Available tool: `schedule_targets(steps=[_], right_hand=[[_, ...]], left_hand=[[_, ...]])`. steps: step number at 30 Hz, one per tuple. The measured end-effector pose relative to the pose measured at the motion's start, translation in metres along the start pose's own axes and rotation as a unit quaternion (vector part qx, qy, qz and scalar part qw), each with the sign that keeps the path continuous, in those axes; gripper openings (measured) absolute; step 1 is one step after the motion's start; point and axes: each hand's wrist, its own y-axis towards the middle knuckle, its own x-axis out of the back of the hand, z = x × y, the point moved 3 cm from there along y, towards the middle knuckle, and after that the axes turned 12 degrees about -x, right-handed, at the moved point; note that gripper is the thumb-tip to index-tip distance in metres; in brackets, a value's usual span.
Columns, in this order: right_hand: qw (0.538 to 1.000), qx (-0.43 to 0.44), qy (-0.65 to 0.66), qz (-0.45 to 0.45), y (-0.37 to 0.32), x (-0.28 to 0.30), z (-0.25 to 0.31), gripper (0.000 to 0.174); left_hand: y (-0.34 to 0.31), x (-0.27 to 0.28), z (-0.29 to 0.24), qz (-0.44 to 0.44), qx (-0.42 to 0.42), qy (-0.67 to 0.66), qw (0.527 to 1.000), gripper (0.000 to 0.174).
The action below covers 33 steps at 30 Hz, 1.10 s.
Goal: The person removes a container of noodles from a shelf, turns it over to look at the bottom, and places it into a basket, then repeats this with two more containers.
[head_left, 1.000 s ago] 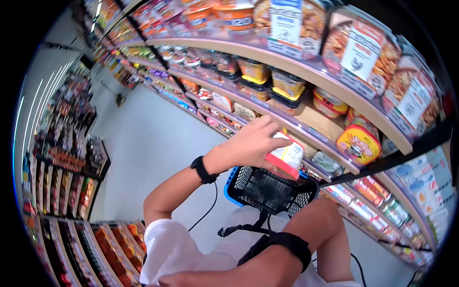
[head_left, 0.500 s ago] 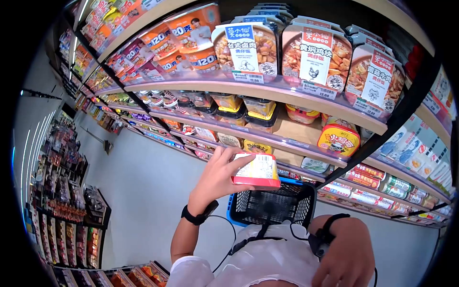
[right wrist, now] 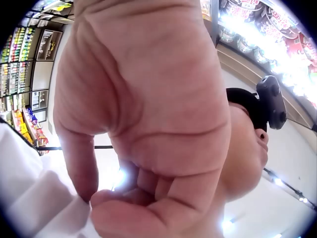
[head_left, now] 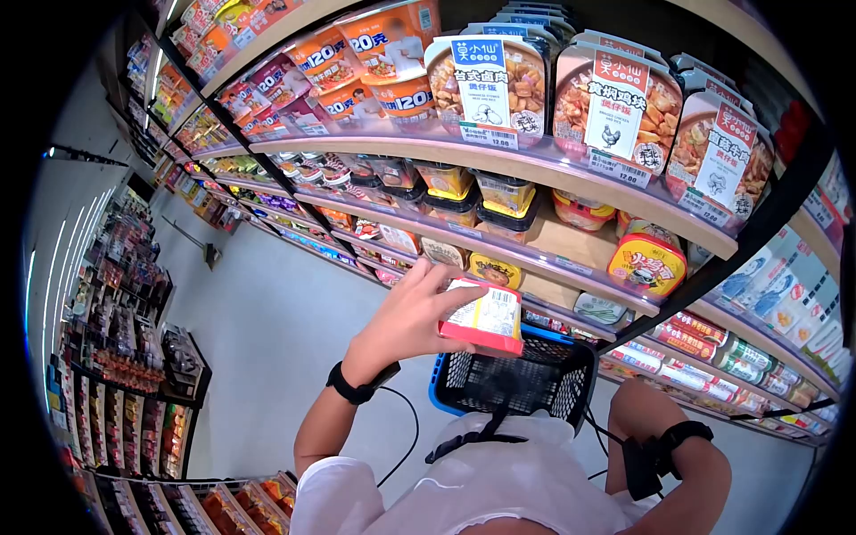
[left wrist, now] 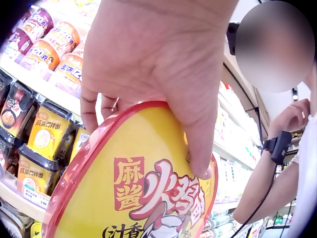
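My left hand grips a yellow instant noodle tub with a red rim, fingers over one side and thumb on the other. Its barcode label faces up in the head view. In the left wrist view the printed yellow lid shows close up, the thumb near its edge. My right hand is raised near my chin, its fingers loosely curled around nothing. That hand is out of the head view, where only the bent right arm shows.
Below the tub is a black shopping basket with a blue rim. Shelves ahead hold boxed rice meals, orange noodle cups and a matching yellow-red tub. A cable hangs by the left wrist.
My left hand has drawn the tub back from the shelf edge, tilting its label upward. The right arm has moved from across my body to the right and bent up. The view has shifted.
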Motion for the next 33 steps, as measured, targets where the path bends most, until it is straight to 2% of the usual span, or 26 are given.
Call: schedule_targets(steps=[3,6,9,12,15,16,18,20,23,25,33], right_hand=[[0.997,0.051,0.034,-0.049,0.009,-0.001,-0.001,0.009],[0.990,0.084,-0.006,-0.112,0.016,0.010,-0.006,0.015],[0.969,0.098,-0.045,-0.224,0.015,0.022,-0.028,0.022],[0.986,-0.027,0.061,-0.155,0.025,0.009,-0.062,0.025],[0.982,-0.010,0.167,-0.093,0.045,0.005,-0.092,0.018],[0.982,-0.021,0.118,-0.145,0.058,0.000,-0.098,0.016],[0.980,-0.040,0.062,-0.187,0.086,-0.005,-0.104,0.013],[0.981,-0.062,0.051,-0.174,0.116,0.007,-0.097,0.012],[0.984,0.016,0.067,-0.164,0.146,-0.015,-0.096,0.014],[0.991,0.011,0.063,-0.121,0.157,-0.020,-0.094,0.015],[0.988,0.000,0.054,-0.141,0.146,-0.019,-0.091,0.019]], left_hand=[[-0.002,0.000,0.000,0.007,-0.007,0.009,1.000,0.068],[-0.006,0.004,-0.003,-0.003,-0.002,0.014,1.000,0.067],[-0.007,0.017,-0.016,0.016,-0.014,0.035,0.999,0.066],[-0.007,0.026,-0.024,0.025,-0.044,0.037,0.998,0.065],[-0.003,0.025,-0.025,0.029,-0.055,0.023,0.998,0.064],[0.000,0.023,-0.024,0.029,-0.056,0.018,0.998,0.064],[0.005,0.018,-0.025,0.031,-0.068,0.016,0.997,0.063],[0.012,0.013,-0.027,0.038,-0.077,0.020,0.996,0.064],[0.019,0.009,-0.027,0.051,-0.085,0.005,0.995,0.070],[0.020,0.008,-0.026,0.055,-0.078,0.000,0.995,0.073],[0.022,0.017,-0.023,0.051,-0.077,0.014,0.996,0.070]])
